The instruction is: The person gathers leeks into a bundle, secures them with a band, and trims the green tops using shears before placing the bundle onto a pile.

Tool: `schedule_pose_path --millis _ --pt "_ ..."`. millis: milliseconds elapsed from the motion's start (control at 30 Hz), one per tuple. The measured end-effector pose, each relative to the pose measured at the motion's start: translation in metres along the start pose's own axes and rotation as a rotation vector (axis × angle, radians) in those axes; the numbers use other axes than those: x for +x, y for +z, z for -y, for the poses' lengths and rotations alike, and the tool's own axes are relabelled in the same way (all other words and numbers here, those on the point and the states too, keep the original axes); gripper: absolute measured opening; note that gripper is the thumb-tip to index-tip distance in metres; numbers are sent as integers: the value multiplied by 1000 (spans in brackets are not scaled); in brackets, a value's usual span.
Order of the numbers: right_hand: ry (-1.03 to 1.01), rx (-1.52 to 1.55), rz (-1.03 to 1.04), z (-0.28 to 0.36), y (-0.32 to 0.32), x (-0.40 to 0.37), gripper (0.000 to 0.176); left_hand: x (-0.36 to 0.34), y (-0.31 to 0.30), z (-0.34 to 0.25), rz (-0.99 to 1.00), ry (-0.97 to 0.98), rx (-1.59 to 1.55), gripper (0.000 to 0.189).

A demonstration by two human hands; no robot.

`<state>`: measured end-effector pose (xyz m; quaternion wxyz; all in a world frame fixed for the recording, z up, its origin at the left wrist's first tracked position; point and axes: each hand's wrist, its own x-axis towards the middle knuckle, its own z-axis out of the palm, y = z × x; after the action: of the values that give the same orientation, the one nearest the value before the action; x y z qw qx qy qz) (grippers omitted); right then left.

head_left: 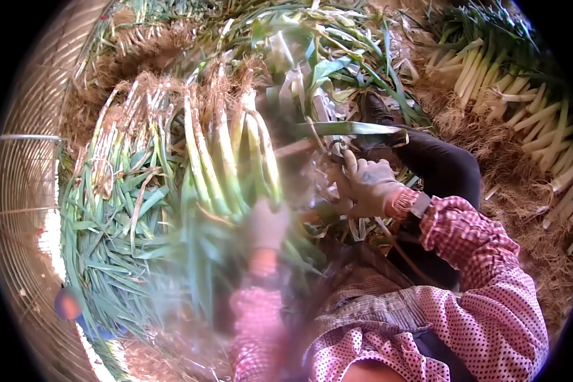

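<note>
My left hand [266,226], in a pale glove and blurred by motion, is at the lower part of a few thick leeks [226,153] whose roots point away from me. Its fingers are smeared, so their grip is unclear. To the right, my right hand [370,184], also gloved, is raised over my lap with its fingers partly bent. Just beyond its fingertips a cut green leaf [356,128] lies across. Whatever may be in the right palm is hidden.
A pile of untrimmed leeks [118,223] lies at the left beside a ribbed wall [25,172]. Leaf scraps [337,38] are heaped at the top. Cleaner leeks [484,70] with roots line the right side. My dark-clad knee [449,162] is bent near the centre right.
</note>
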<state>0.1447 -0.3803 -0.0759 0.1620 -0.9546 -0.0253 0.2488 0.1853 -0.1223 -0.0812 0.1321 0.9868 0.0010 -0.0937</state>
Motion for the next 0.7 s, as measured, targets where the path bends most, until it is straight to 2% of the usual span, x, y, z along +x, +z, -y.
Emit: schedule_pose_path --millis 67,133,167,200,267,300,367,400,467,500,533,633,667,700 --pt "-115 87 -119 -8 15 3 119 11 -6 -17 -105 38 -309 35" --pt "-30 418 -42 -11 14 -1 111 42 10 -25 -221 127 -555 33" --pt "30 612 -16 -15 20 1 109 54 18 -29 -288 130 -284 36" --pt "-13 826 -10 -17 22 -5 93 71 37 -19 -130 60 -401 47" --pt "-33 918 -55 -3 1 -43 92 72 48 -12 81 -51 -219 55" --pt "-43 992 7 -2 9 -52 94 56 42 -19 42 -42 -205 58" --pt "-236 884 -1 3 47 -71 99 34 38 -26 -4 -53 -199 60" --pt "-202 921 102 13 45 -88 100 32 42 -20 41 -67 -248 59" --pt "-267 789 -37 21 57 -81 95 35 48 -10 116 -87 -351 57" --pt "-151 857 14 27 49 -64 92 27 41 -14 103 -82 -339 50" --pt "-194 818 -63 27 45 -49 90 25 43 -10 109 -72 -372 49" --pt "-102 720 29 43 6 5 85 26 56 7 141 -33 -520 44" --pt "-88 640 24 50 -2 24 82 27 63 11 57 -7 -416 43" --pt "-152 611 -91 46 24 71 81 21 51 2 102 -34 -437 43"
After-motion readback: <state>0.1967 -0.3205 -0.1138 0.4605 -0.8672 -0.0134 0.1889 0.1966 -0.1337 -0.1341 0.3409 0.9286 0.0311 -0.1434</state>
